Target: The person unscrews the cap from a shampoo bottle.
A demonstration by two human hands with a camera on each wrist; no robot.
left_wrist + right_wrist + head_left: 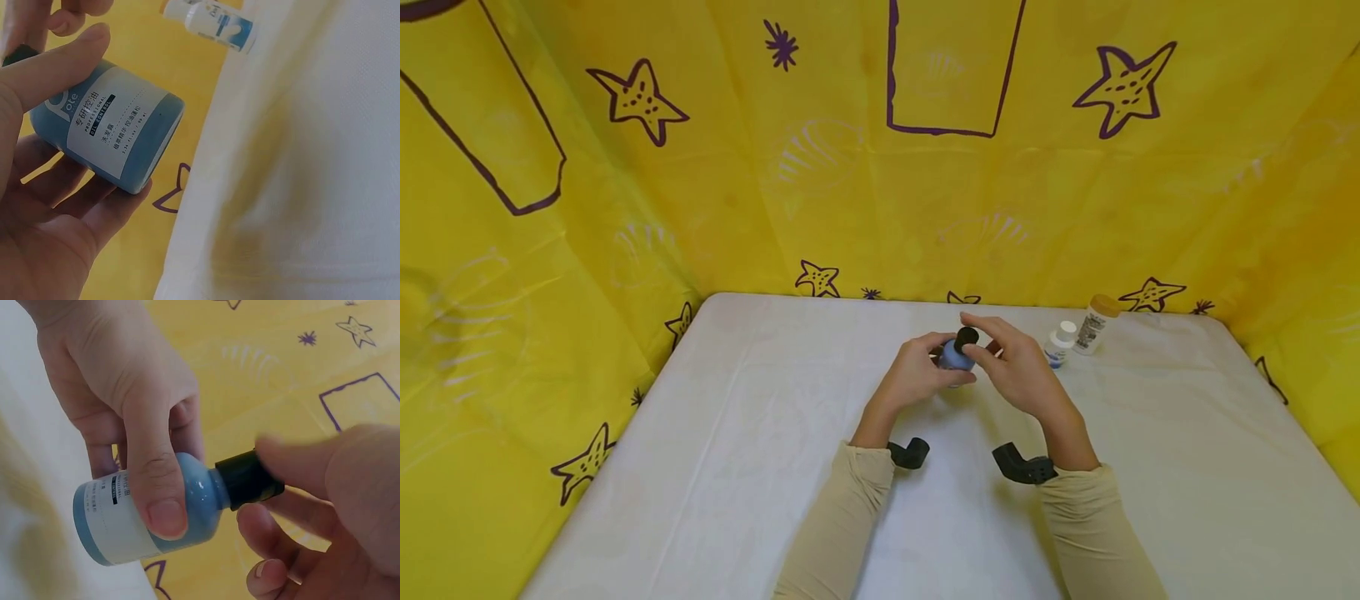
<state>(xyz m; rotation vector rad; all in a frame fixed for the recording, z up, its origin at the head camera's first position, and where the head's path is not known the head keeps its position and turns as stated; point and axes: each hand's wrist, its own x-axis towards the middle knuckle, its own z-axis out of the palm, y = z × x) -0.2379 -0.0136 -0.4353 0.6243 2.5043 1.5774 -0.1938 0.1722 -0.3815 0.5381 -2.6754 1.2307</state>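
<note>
A small blue shampoo bottle (pixel 115 125) with a white label is held above the table, tilted. My left hand (pixel 917 372) grips its body, with the thumb across the label side and the fingers behind, as the right wrist view shows. On its neck sits a black cap (pixel 247 480). My right hand (pixel 1018 367) pinches that cap between thumb and fingers; the thumb is blurred in the right wrist view. To the right of my hands, a white bottle with a white cap (pixel 1060 344) stands upright on the table.
Beside the white bottle stands a taller white bottle with an orange-yellow lid (pixel 1096 325), near the back right of the table. A white cloth covers the table (pixel 775 417). Yellow patterned fabric (pixel 865 183) hangs behind it and at both sides.
</note>
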